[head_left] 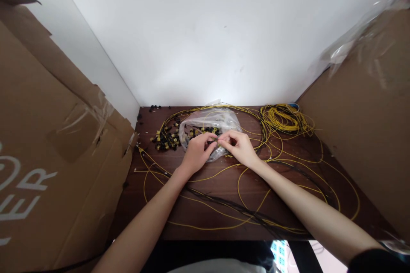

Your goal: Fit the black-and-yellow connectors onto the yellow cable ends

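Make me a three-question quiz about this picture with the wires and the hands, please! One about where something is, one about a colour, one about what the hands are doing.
1. Where does the tight coil of thin yellow wire lie on the dark brown wooden table?
A. far right corner
B. near left corner
C. under the bag

2. What colour are the long loose wires spread over the table?
A. red and white
B. yellow and black
C. green only

3. What are the left hand and right hand doing?
A. lying flat and apart
B. lifting a cardboard box
C. meeting fingertip to fingertip on a small piece over the clear plastic bag

Answers: 1 A, the coil sits at the back right by the wall. 2 B, yellow and black strands loop across the wood. 3 C, both hands pinch together at the bag's near edge; the piece is too small to tell.
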`<state>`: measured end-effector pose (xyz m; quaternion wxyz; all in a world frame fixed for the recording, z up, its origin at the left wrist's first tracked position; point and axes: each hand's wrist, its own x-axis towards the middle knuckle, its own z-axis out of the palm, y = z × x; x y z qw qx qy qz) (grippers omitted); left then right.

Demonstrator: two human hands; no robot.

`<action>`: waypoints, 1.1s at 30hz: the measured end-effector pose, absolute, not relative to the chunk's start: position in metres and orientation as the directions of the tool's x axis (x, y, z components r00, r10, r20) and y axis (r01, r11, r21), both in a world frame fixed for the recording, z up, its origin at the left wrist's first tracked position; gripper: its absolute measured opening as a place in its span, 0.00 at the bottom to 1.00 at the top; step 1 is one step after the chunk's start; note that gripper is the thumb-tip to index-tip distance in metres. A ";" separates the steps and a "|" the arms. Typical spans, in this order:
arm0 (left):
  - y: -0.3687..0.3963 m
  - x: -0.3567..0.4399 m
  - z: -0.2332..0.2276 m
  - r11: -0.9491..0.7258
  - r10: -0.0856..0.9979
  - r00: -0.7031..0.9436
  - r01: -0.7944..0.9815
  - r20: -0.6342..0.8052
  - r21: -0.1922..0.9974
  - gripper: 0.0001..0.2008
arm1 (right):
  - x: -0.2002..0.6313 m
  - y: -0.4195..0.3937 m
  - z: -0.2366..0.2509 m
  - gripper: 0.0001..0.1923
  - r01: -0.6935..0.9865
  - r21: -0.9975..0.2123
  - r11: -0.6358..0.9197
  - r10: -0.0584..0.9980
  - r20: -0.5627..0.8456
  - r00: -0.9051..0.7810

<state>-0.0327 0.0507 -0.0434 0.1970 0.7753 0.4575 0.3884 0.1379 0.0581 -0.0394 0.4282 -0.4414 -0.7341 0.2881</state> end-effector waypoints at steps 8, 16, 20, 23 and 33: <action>0.052 -0.034 -0.043 -0.534 0.845 0.313 0.543 0.434 0.648 0.07 | 0.137 0.059 -0.040 0.07 0.459 -0.746 0.483 0.875 0.391 -0.285; 0.052 -0.035 -0.043 -0.557 0.829 0.323 0.552 0.457 0.621 0.07 | 0.138 0.057 -0.040 0.07 0.450 -0.752 0.481 0.876 0.388 -0.287; 0.051 -0.036 -0.042 -0.555 0.830 0.320 0.556 0.456 0.619 0.05 | 0.137 0.056 -0.039 0.08 0.443 -0.766 0.466 0.883 0.373 -0.284; 0.050 -0.036 -0.040 -0.548 0.835 0.317 0.556 0.450 0.625 0.05 | 0.136 0.056 -0.040 0.07 0.437 -0.783 0.443 0.896 0.368 -0.250; 0.049 -0.035 -0.038 -0.511 0.859 0.270 0.517 0.435 0.687 0.04 | 0.135 0.058 -0.040 0.05 0.360 -0.851 0.383 0.923 0.342 -0.175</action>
